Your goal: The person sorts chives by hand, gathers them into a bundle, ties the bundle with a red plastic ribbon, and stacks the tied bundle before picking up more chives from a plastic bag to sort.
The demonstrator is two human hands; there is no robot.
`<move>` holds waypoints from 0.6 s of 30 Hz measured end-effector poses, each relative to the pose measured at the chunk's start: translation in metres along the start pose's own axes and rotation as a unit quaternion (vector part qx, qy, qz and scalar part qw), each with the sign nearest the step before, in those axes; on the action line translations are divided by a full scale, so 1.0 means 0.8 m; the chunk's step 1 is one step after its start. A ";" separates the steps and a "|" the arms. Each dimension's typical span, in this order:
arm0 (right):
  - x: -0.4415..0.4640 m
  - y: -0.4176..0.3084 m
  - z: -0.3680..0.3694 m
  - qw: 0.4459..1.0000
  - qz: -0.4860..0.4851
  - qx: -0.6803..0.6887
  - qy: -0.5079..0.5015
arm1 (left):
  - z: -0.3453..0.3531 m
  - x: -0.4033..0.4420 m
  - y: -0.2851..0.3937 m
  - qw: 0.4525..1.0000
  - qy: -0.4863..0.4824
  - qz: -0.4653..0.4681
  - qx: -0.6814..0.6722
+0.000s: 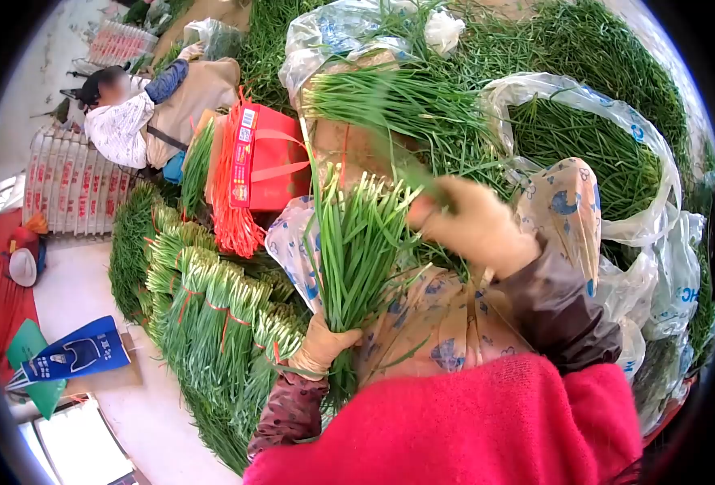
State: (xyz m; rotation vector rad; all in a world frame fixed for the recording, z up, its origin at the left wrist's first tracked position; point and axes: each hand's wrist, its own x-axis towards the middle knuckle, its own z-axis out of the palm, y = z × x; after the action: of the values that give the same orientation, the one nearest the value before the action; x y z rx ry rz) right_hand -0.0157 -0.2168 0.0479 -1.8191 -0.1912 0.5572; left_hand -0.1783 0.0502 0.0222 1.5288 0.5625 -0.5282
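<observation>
My left hand (323,346), in a pale glove, is wrapped round the lower part of a bunch of green stalks (361,250) with pale cut ends pointing up. To the right of the bunch's top, my right hand (475,222), gloved too, is smeared by motion. Blurred green leaves show by its fingers, but I cannot make out how it holds them. Loose stalks (398,101) lie beyond the bunch. Left of it stands a red bag (273,153) with orange-red ties (232,222) hanging beside it. A patterned apron (446,323) covers the lap.
Tied bundles (220,323) are piled at the left. An open clear plastic bag (664,174) of greens is at the right. Another person (127,121) sits at the upper left near stacked white boxes (75,182). A blue bag (79,352) lies at lower left.
</observation>
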 end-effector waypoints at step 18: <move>-0.009 -0.001 0.047 0.818 0.020 -0.047 -0.573 | -0.015 0.034 -0.005 0.997 -0.052 0.050 0.034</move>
State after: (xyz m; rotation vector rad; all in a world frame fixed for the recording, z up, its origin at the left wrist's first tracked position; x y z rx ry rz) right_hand -0.0391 -0.1873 0.0425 -1.3475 -1.0009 1.6514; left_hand -0.1598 0.0628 0.0023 1.5755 0.3888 -0.5500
